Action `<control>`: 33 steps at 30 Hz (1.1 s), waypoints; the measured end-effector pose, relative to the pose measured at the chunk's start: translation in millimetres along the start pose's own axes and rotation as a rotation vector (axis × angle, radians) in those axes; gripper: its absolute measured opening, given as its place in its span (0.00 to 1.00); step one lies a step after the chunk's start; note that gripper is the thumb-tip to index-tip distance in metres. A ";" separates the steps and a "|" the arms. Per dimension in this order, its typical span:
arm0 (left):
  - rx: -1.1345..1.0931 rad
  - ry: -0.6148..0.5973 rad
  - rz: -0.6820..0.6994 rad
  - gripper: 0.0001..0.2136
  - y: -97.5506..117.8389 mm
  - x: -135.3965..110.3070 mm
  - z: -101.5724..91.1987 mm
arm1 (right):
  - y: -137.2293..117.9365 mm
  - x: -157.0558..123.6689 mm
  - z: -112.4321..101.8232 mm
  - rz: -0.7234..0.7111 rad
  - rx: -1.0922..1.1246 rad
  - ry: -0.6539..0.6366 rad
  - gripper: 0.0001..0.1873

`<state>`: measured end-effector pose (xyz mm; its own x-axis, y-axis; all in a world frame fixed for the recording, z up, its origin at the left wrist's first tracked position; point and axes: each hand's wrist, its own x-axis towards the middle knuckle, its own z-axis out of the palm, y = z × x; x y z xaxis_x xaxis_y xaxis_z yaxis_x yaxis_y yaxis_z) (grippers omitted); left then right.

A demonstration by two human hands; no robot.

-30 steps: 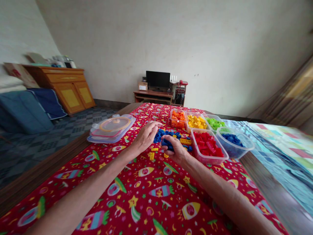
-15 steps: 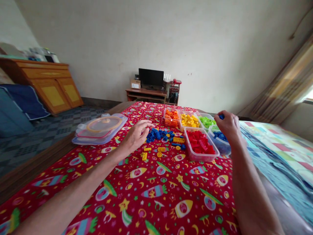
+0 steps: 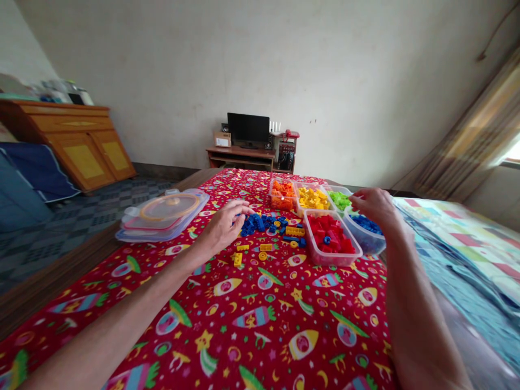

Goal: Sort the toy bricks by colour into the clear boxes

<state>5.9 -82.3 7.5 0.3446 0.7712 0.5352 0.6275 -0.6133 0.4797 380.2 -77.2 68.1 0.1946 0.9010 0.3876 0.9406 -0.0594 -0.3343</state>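
Note:
My left hand (image 3: 226, 226) hovers at the left edge of a pile of blue building blocks (image 3: 260, 223), fingers loosely bent and apart, with no block showing in it. Several yellow blocks (image 3: 266, 247) lie on the cloth close by. Over the far side of the tub of blue blocks (image 3: 366, 246) is my right hand (image 3: 376, 208); its fingers point left, slightly parted, and I see nothing between them. A small round blue piece (image 3: 327, 240) rests on the red blocks (image 3: 333, 227) in the clear tub in front.
Behind stand tubs of orange blocks (image 3: 283, 201), yellow blocks (image 3: 312, 198) and green blocks (image 3: 339, 200). Stacked clear lids (image 3: 164, 215) lie at the left. A red patterned cloth (image 3: 280, 319) covers the table. Folded fabric (image 3: 455, 260) lies to the right.
The blue piece that was in my right fingers is no longer there, and a round blue piece now shows among the red blocks. My right hand has shifted slightly left; my left hand barely moved.

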 end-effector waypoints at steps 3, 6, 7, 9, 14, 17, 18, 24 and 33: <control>0.017 0.000 0.009 0.16 1.6 -0.1 -0.8 | -30.6 -9.2 3.0 -0.123 -0.030 -0.210 0.12; 0.025 0.012 0.023 0.16 -0.9 0.3 -1.3 | -51.7 -22.6 11.6 -0.232 -0.141 -0.306 0.11; 0.025 0.020 0.028 0.16 -2.0 0.6 -1.6 | -55.8 -27.7 14.4 -0.257 -0.192 -0.336 0.10; 0.019 0.043 0.041 0.15 -4.1 1.4 -2.4 | -59.5 -38.0 18.6 -0.295 -0.297 -0.412 0.10; 0.007 0.064 0.072 0.15 -4.6 3.1 -2.9 | -55.1 -58.0 20.1 -0.302 -0.488 -0.496 0.11; 0.025 0.061 0.087 0.15 -1.5 3.2 -2.1 | -53.0 -64.0 23.5 -0.279 -0.473 -0.474 0.11; 0.029 0.058 0.090 0.15 -0.3 3.1 -2.0 | -52.8 -65.2 25.9 -0.281 -0.457 -0.467 0.11; 0.059 0.056 0.121 0.15 1.3 3.4 -2.8 | -48.6 -64.7 39.3 -0.358 -0.311 -0.394 0.09; 0.052 0.058 0.105 0.14 0.4 3.2 -3.6 | -0.1 -16.4 12.5 -0.090 -0.232 -0.015 0.14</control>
<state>4.7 -80.7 11.9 0.3698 0.6914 0.6207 0.6264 -0.6789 0.3830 373.4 -86.6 51.0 0.1045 0.9134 0.3934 0.9930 -0.0739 -0.0923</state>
